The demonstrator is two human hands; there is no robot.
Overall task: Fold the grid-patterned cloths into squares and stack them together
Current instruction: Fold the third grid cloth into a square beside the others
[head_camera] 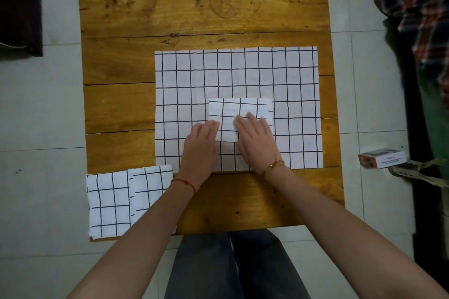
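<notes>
A large white cloth with a black grid (243, 75) lies flat and unfolded on the wooden table (194, 14). On top of it sits a small folded grid cloth (239, 110). My left hand (200, 145) rests flat with its fingertips on the folded cloth's left edge. My right hand (256, 139) presses flat on its lower right part. At the table's near left corner lie folded grid cloths (116, 199), one overlapping the other, partly hidden by my left forearm.
Pale floor tiles surround the table. A small box (381, 158) lies on the floor to the right, beside a dark stand with plaid clothing (418, 2). A dark object (19, 22) stands at the left. My legs are below the table's near edge.
</notes>
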